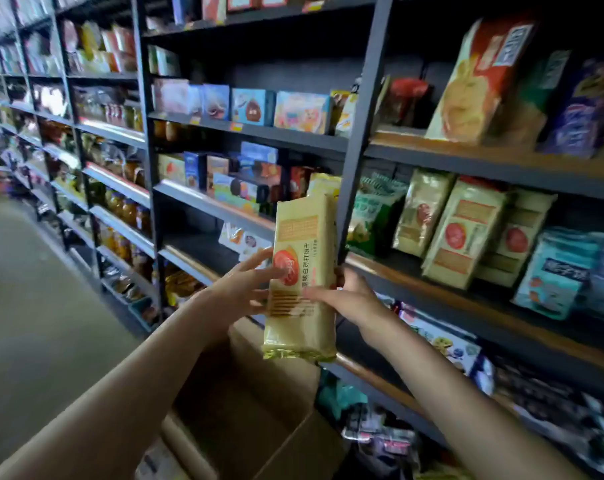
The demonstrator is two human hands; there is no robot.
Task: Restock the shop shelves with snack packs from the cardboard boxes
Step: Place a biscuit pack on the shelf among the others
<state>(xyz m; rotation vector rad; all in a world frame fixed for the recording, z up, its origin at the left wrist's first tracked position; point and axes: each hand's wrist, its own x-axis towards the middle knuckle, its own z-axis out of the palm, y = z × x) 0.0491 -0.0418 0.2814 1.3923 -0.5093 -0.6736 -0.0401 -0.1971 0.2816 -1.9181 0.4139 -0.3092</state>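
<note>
A tall yellow cracker pack (302, 237) with a red circle on its front stands upright in the air before the shelves. My right hand (350, 299) grips it from the right side, thumb across the front. My left hand (245, 289) touches its left edge with straight, spread fingers. Below my arms sits an open cardboard box (259, 410); its inside is dim. Matching yellow packs (463, 233) lean in a row on the wooden shelf (432, 289) to the right of the held pack.
Dark metal shelving runs along the aisle, with an upright post (357, 133) just behind the held pack. Blue packs (556, 275) stand at the far right of the same shelf. Boxed snacks (245, 181) fill the left bay. Grey floor (34, 289) lies to the left.
</note>
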